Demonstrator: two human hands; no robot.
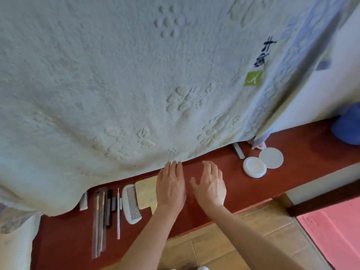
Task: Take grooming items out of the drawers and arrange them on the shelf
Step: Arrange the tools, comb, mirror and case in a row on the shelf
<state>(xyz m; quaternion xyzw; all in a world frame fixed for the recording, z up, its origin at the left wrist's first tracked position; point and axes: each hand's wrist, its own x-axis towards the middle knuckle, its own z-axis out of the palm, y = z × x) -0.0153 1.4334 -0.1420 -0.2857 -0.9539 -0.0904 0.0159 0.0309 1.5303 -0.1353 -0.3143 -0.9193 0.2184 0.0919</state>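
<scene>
A dark red shelf (pixel 224 168) runs across the lower part of the view. On it lie a white comb (pixel 131 203), a yellow patterned hand mirror (pixel 145 191), a thin white stick (pixel 118 213), a black pen-like item (pixel 109 208) and clear-wrapped brushes (pixel 99 221). Further right sit two white round lids (pixel 262 162) and a small white file (pixel 238 151). My left hand (pixel 171 186) rests flat on the shelf, fingers together, partly over the mirror. My right hand (pixel 211 185) hovers beside it with fingers spread, holding nothing.
A large pale embossed towel (pixel 116 84) hangs over the back of the shelf and hides what is behind it. A blue cloth (pixel 346 127) lies at the far right. Wooden flooring (pixel 233 240) and a pink mat (pixel 335 230) are below.
</scene>
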